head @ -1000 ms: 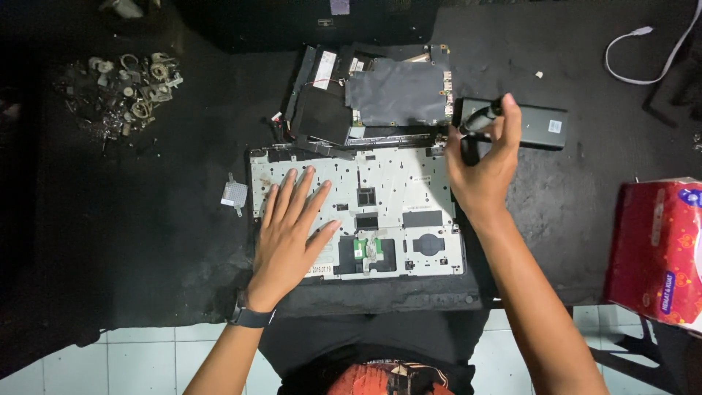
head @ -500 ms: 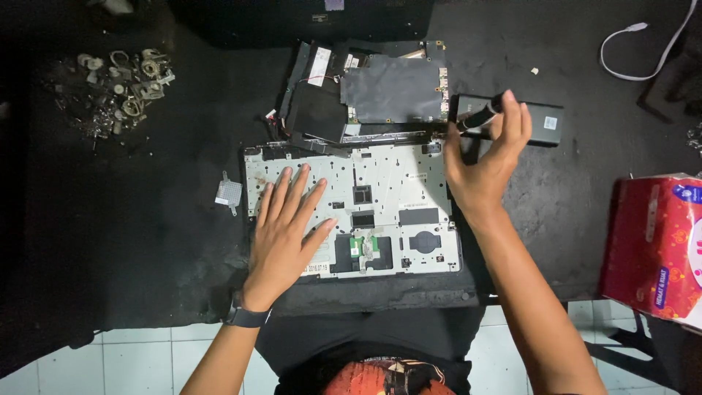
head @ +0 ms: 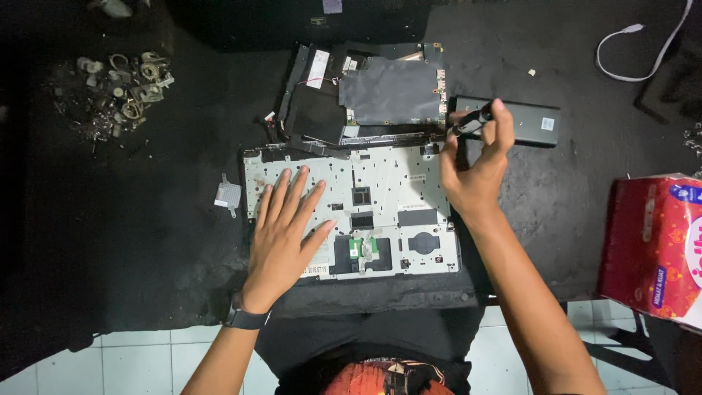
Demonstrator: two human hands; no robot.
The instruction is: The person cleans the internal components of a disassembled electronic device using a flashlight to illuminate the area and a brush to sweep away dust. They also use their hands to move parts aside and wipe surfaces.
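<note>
Since the earlier frame my right hand (head: 475,172) has barely shifted at the panel's top right corner, and the left has kept its place. I see the left hand (head: 285,238) lying flat, fingers spread, on the pale laptop palmrest panel (head: 395,212), gripping nothing. The right hand is closed round a slim black screwdriver (head: 468,123), whose long axis runs diagonally, its upper end up to the right near a black rectangular battery (head: 523,122), its lower end down-left toward the panel's corner. Both hands sit well apart. The panel's long axis runs left to right on the black mat (head: 146,219), just below the exposed circuit board (head: 391,91).
</note>
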